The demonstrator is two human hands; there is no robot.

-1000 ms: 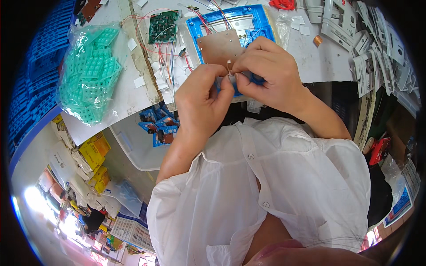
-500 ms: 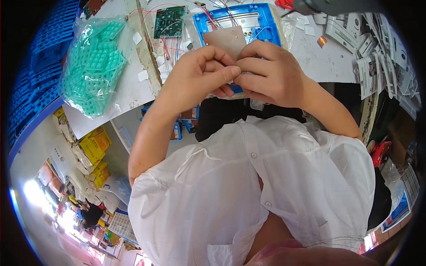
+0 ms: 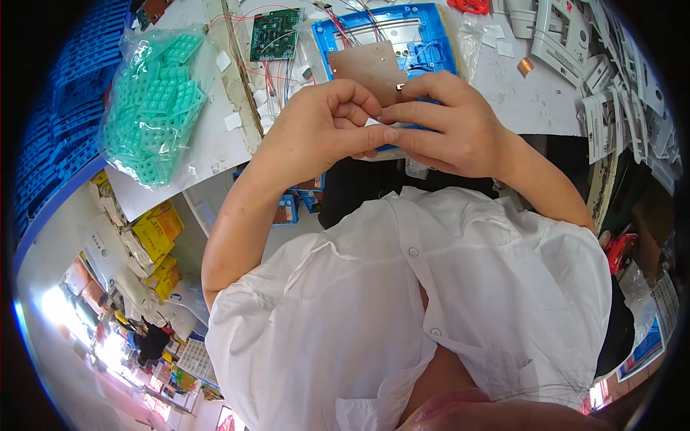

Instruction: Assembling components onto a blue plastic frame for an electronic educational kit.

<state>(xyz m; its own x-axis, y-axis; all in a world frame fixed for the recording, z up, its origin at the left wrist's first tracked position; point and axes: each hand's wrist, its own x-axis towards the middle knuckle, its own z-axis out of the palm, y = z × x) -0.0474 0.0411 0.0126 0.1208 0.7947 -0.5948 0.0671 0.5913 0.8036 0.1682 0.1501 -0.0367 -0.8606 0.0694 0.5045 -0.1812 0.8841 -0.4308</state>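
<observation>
My left hand and my right hand meet fingertip to fingertip at the near edge of a blue plastic housing. Between their pinched fingers a small white piece shows, mostly covered by the thumbs. Just beyond the fingers, a flat brownish board lies over the housing, with small holes along its edges. The index finger of my right hand is close to a small metal part on the board's edge. Coloured wires run into the housing from behind.
A green circuit board with red wires lies left of the housing. Further left is a clear bag of green keypads, beside stacked blue plastic parts. Grey-white plastic panels crowd the right. Small white squares lie scattered about.
The fingers of my right hand have spread and shifted slightly right, uncovering more of the brownish board and the white piece. A dark tool-like object at the top right has left the view.
</observation>
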